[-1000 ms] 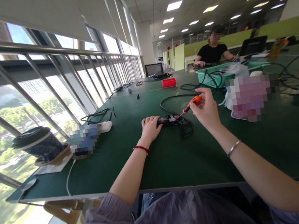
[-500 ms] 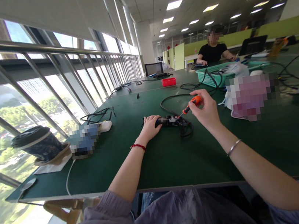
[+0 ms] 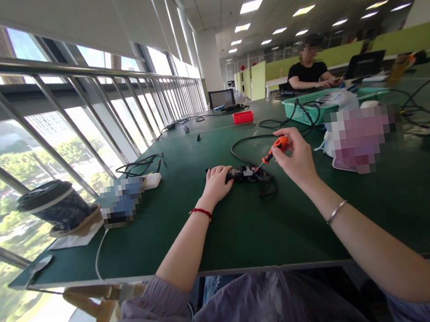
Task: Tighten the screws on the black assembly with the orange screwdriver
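Note:
A small black electronic device with a black cable lies on the green table. My left hand rests over the device's left end, fingers curled down on it. My right hand pinches an orange-handled screwdriver whose thin tip angles down to the device's right part. A red string circles my left wrist and a metal bangle my right.
A dark lidded cup and a blurred blue item stand at the left by the window railing. A red box, a teal basket and loose cables sit farther back. A blurred pink thing is at the right. Another person sits far behind.
Almost nothing has shifted; my left hand slid slightly along the device and the screwdriver stays at the same spot. The person at the back moved their arms a little.

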Available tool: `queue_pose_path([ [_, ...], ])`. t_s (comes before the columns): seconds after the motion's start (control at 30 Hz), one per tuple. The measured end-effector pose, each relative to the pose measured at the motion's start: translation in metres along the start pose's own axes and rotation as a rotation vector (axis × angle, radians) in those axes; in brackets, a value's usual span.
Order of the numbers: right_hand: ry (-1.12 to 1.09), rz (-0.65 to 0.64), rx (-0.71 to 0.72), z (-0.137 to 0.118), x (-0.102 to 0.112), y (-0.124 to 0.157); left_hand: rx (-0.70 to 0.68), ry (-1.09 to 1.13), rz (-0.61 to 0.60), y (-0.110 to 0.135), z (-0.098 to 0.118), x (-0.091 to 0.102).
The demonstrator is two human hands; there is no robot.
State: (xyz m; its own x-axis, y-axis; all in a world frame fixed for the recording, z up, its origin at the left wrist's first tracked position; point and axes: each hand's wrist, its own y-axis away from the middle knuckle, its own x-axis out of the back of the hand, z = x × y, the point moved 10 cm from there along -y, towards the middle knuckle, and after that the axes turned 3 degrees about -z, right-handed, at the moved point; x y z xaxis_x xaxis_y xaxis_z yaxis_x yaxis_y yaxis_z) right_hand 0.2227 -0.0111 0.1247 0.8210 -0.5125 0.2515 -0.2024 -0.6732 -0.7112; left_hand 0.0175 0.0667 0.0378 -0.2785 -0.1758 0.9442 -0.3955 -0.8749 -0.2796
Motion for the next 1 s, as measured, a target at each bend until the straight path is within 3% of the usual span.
queue_pose_path([
  [0.2, 0.047, -0.021, -0.034, 0.004, -0.002, 0.000, 0.006, -0.014, -0.022, 0.000, 0.001, 0.000],
  [0.43, -0.015, -0.004, 0.063, -0.006, -0.001, 0.000, 0.002, -0.013, -0.029, 0.001, 0.001, -0.001],
  [0.7, 0.007, -0.072, 0.001, 0.000, -0.006, 0.000, -0.012, -0.011, -0.029, 0.000, 0.000, -0.002],
  [0.9, -0.012, -0.039, 0.112, -0.012, -0.004, 0.000, -0.012, 0.000, -0.034, 0.000, 0.001, -0.002],
  [1.0, -0.005, -0.074, 0.091, -0.010, -0.007, 0.001, -0.015, 0.005, -0.033, 0.000, 0.001, -0.003],
])
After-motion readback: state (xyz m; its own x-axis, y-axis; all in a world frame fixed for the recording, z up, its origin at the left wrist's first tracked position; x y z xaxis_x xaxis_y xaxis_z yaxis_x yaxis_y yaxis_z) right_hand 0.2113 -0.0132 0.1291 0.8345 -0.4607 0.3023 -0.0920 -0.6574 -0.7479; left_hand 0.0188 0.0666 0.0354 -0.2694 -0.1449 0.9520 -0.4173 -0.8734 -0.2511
